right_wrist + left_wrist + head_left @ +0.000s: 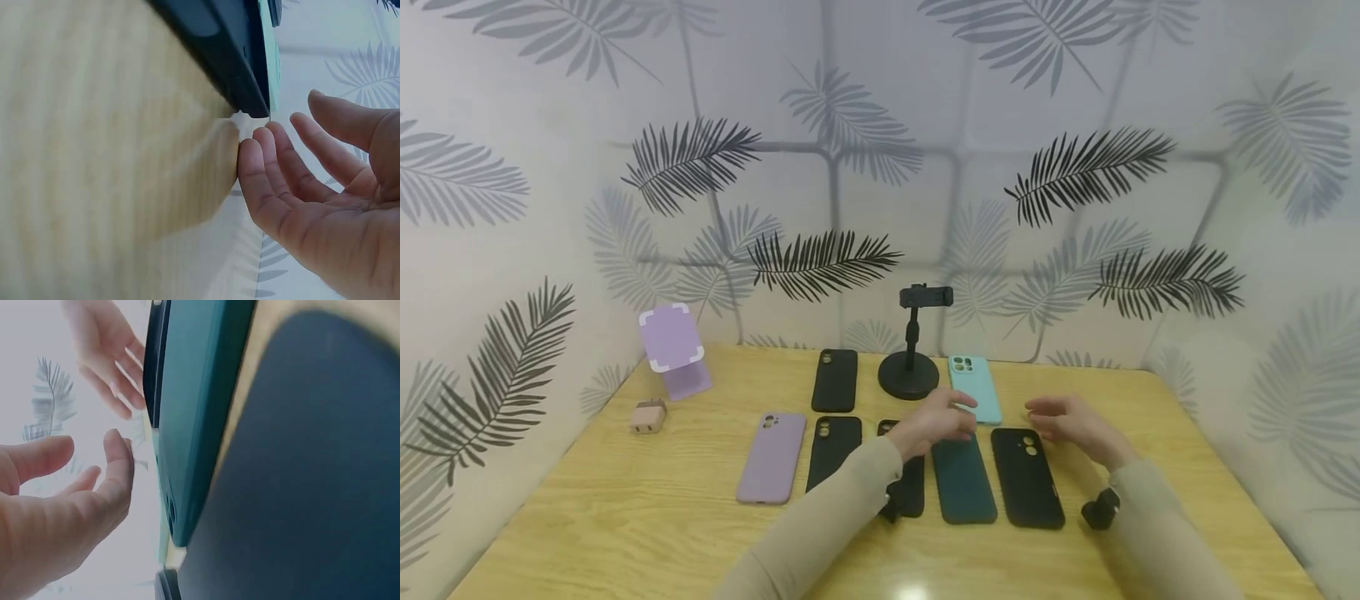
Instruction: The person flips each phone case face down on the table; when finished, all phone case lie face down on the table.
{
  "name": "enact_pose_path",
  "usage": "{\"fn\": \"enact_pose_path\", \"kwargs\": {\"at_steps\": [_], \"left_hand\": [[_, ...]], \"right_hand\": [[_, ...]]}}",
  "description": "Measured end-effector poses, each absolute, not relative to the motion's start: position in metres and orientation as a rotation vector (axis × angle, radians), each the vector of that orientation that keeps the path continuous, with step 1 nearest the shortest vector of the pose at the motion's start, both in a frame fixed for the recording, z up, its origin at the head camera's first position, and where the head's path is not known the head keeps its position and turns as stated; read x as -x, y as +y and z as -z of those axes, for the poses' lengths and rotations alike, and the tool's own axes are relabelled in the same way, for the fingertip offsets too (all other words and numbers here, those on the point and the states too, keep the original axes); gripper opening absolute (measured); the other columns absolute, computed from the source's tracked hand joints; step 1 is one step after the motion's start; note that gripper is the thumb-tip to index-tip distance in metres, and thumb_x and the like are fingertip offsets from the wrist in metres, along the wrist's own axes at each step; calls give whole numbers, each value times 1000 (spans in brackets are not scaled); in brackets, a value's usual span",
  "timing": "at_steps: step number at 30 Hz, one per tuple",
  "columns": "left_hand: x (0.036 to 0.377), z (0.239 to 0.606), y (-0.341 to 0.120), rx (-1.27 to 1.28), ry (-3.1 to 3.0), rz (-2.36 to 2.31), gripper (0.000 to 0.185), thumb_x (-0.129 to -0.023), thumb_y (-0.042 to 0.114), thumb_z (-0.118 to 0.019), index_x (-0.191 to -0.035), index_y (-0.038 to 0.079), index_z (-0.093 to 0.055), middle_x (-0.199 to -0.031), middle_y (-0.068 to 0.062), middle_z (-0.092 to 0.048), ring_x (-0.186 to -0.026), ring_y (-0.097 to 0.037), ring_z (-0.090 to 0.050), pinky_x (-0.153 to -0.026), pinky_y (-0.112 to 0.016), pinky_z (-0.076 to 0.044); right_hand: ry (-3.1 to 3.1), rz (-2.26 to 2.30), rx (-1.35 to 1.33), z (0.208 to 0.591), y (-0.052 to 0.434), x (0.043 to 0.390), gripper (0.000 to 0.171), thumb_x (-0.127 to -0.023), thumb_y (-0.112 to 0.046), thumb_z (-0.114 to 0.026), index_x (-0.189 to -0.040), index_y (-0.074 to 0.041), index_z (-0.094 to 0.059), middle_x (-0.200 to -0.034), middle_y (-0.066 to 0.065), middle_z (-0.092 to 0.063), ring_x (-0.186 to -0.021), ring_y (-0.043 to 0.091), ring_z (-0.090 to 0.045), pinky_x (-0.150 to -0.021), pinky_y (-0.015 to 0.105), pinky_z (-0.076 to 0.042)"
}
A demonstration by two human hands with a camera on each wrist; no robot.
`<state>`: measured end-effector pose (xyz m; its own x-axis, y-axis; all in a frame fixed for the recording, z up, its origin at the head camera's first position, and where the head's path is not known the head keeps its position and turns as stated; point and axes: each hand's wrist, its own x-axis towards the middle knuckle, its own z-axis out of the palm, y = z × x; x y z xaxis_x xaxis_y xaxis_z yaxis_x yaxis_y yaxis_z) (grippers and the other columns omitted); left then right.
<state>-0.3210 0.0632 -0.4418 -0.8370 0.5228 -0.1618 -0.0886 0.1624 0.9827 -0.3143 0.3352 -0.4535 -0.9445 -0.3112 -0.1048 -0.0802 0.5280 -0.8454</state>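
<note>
My left hand [936, 423] reaches over the top of a dark teal phone case [965, 487], holding nothing, its fingers loosely bent in the left wrist view. Just behind those fingers lies a mint phone case [981, 396] with a large camera cutout. My right hand [1078, 427] hovers past the top right corner of a black phone case [1028, 483]; its relaxed fingers [256, 181] are empty. Left of the teal case, another black case [912, 487] is partly covered by the left forearm. The cases lie camera cutouts up.
Farther left lie a purple case [772, 458] and two more black cases [835, 381]. A black phone holder [910, 379] stands at the back centre. A purple stand [672, 340] and a small pinkish plug adapter [647, 417] occupy the left of the wooden table [625, 517].
</note>
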Motion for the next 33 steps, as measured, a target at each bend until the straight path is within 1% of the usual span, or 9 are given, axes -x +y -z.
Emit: {"fn": "enact_pose_path", "kwargs": {"at_steps": [3,6,9,13,17,21,29,31,33], "left_hand": [[310,440,69,-432,1946,-1692,46,-92,-3,-56,-137,-7,-49,-123,-20,-60,-108,-34,-64,-91,-40,-56],[299,440,74,-434,1940,-1663,46,-93,-2,-58,-138,-6,-50,-124,-21,-62,-107,-33,-65,-90,-40,-57],[290,441,76,-428,1954,-1634,46,-94,1,-61,-138,-4,-50,-124,-22,-63,-106,-33,-67,-90,-40,-57],[282,442,78,-438,1985,-1595,47,-94,4,-62,-139,-2,-50,-121,-19,-64,-104,-33,-68,-90,-41,-56],[278,443,81,-459,1986,-1574,48,-94,6,-63,-140,-1,-50,-116,-17,-65,-104,-33,-68,-90,-42,-56],[276,442,84,-477,1970,-1555,49,-94,7,-64,-140,-1,-49,-113,-15,-66,-106,-33,-67,-88,-41,-57],[273,444,95,-504,1995,-1533,48,-95,5,-61,-140,-3,-48,-122,-19,-63,-112,-33,-64,-84,-42,-58],[272,445,98,-474,2004,-1543,47,-96,5,-60,-140,-2,-48,-124,-19,-63,-111,-32,-64,-83,-42,-59],[272,445,100,-437,1998,-1570,45,-97,4,-58,-140,-3,-48,-123,-19,-62,-106,-31,-65,-82,-42,-59]], "right_hand": [[2532,1353,336,454,338,307,48,-100,-16,-56,-137,13,-47,-138,32,-51,-115,31,-61,-88,34,-55],[2512,1371,299,456,339,301,47,-98,-14,-59,-137,11,-48,-136,32,-53,-113,28,-62,-84,32,-55],[2499,1381,289,458,338,296,48,-96,-12,-62,-136,11,-48,-134,33,-54,-114,30,-61,-82,32,-54],[2523,1352,307,459,336,290,48,-94,-11,-65,-134,11,-50,-130,33,-56,-111,33,-61,-79,32,-53],[2546,1323,282,460,335,286,47,-94,-12,-66,-133,8,-52,-129,31,-58,-113,35,-61,-80,31,-52],[2550,1330,278,460,335,284,46,-93,-10,-67,-132,9,-52,-127,32,-59,-114,37,-61,-82,31,-52],[2486,1407,159,461,335,278,49,-91,1,-65,-135,12,-46,-119,34,-61,-96,25,-68,-75,33,-59],[2487,1414,143,461,334,276,49,-91,2,-64,-135,13,-46,-116,33,-62,-93,24,-68,-75,34,-59],[2492,1423,136,461,334,276,48,-91,2,-64,-134,14,-46,-114,32,-63,-91,23,-68,-74,34,-60]]}}
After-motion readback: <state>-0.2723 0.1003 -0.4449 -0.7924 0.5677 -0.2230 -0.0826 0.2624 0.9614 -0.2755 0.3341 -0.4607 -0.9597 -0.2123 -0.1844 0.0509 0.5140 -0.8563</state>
